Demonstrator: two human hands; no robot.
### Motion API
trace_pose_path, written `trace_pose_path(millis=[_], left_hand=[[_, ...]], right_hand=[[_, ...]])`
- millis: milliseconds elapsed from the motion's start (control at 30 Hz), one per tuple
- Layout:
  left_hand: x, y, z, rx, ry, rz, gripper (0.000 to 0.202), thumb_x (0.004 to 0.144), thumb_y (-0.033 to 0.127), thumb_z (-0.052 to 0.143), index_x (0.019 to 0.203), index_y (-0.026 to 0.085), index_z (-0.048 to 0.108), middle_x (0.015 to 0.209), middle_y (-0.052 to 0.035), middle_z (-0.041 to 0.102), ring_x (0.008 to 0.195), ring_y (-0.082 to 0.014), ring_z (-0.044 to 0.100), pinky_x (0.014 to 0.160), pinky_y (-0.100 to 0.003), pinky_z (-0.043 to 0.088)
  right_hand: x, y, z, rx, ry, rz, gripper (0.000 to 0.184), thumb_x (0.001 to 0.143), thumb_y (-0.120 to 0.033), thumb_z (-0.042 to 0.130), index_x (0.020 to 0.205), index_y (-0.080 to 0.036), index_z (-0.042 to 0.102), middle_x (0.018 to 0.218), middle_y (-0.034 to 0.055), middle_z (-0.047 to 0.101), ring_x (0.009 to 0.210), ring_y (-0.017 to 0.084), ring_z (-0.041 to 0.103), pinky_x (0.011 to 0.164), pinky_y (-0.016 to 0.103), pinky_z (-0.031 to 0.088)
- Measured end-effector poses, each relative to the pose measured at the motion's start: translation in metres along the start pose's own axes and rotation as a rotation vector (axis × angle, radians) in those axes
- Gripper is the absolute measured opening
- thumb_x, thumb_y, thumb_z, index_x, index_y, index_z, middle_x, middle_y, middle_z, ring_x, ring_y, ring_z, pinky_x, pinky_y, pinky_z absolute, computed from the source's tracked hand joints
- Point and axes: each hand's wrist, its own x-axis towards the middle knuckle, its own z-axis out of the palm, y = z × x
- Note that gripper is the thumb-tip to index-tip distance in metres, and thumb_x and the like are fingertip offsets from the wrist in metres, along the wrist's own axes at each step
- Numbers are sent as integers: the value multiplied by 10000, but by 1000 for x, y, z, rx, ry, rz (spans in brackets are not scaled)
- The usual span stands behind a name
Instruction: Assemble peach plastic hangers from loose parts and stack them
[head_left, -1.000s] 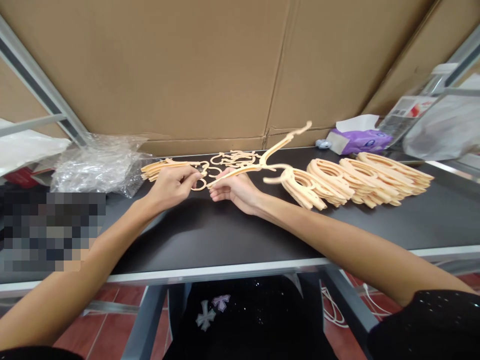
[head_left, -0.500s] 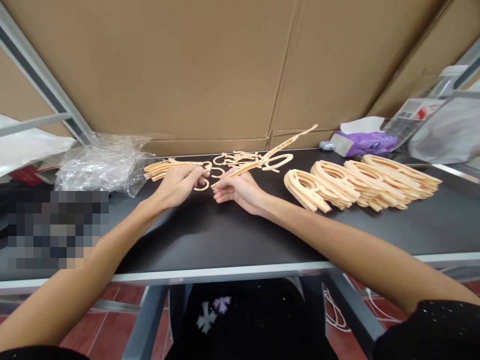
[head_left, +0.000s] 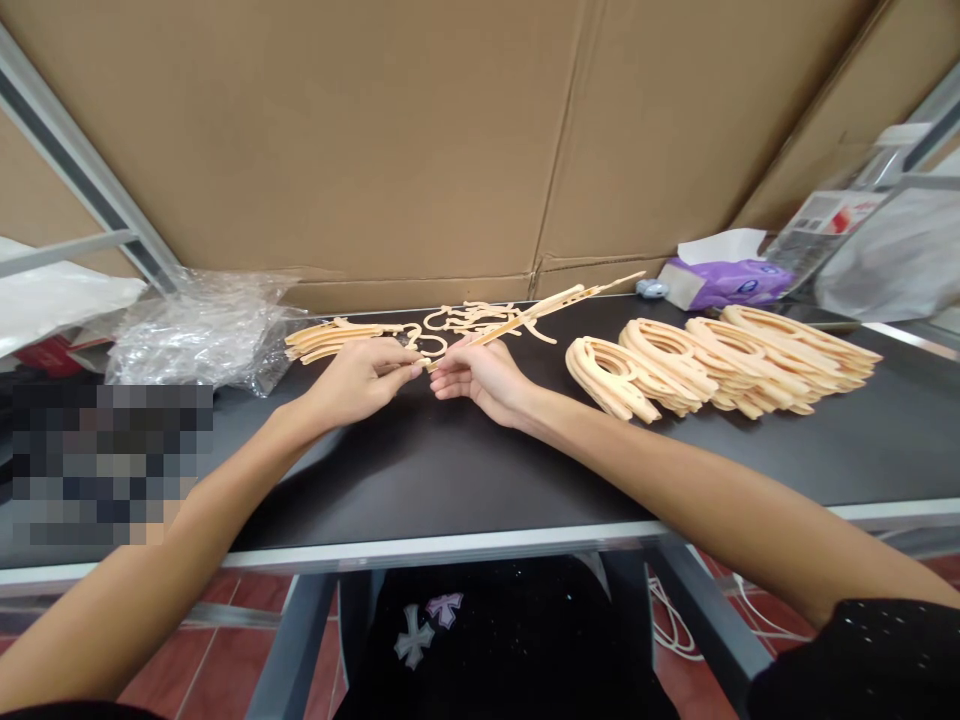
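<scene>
My right hand grips a long beige plastic hanger body, which slants up to the right with its far end raised. My left hand pinches a small beige hanger hook whose curve stands up beyond the fingertips. The two hands nearly meet, with the hook's base against the near end of the hanger body. Fingers cover the exact contact. Behind my left hand lies a bundle of slim beige hanger arms. More loose hooks lie behind the hands.
Stacked beige hanger pieces lie in overlapping piles on the right of the black table. A purple tissue pack stands behind them. Crumpled clear plastic bags are at the left. A cardboard wall closes off the back.
My left hand has moved right, bringing the hook from hanging down to standing up against the hanger body's end. The hanger body has turned and its far end is lower.
</scene>
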Motion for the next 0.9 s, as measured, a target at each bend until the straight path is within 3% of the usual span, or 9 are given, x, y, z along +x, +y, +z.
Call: trace_pose_path(millis=[167,367,767,900], left_hand=[[-1,-2,1,61,56,72,296,933,328,576,745,172,742,687,-15,690,606,-129,541,605,-263,395],[-1,0,1,80,22,91,279,927,302,579,744,173,746,654,-5,660,575,-119,514,593,-264,379],[-1,1,-7,-18,-193,36,335,906,348,576,653,169,702,609,5,634,554,-111,503,568,-256,348],[-2,1,-6,-12,-191,47,323,898,345,584,648,173,695,610,11,635,548,-104,489,566,-247,347]], right_hand=[[0,0,1,2,18,9,160,689,-17,593,619,-156,556,554,56,672,488,153,656,516,247,593],[0,-2,1,5,29,18,171,685,-8,574,618,-161,538,530,49,657,470,152,651,500,244,589],[-1,1,2,-128,-69,8,248,648,4,580,659,-206,449,492,35,649,434,179,648,428,248,556],[-1,2,1,-147,-95,-10,261,627,10,575,644,-208,432,481,22,638,428,188,652,404,251,545]])
